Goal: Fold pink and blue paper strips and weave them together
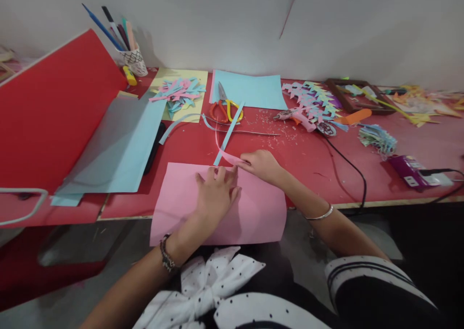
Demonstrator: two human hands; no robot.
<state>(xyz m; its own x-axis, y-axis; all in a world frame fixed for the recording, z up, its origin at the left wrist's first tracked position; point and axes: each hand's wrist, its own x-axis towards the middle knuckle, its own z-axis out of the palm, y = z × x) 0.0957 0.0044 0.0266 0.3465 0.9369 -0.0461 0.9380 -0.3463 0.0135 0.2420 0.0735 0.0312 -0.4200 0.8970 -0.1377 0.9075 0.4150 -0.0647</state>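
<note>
A sheet of pink paper (181, 193) lies at the table's front edge, its near part hanging over. My left hand (216, 189) rests on it with fingers spread, pressing near its far edge. In the pinched fingers of my right hand (261, 167) is a narrow pink paper strip (230, 158), which curves up and away to the left. Whether the strip is still joined to the sheet is hidden by my fingers. Just beyond lie blue paper strips (228, 135) and a pair of scissors (224, 107) with red and yellow handles.
Cut strips (183, 92) are piled on yellow paper at the back, beside blue sheets (250, 90). A red folder (68, 107) stands open at left, near a pen cup (134, 61). At right are a pink glue gun (300, 119), its cable, and a purple power adapter (409, 171).
</note>
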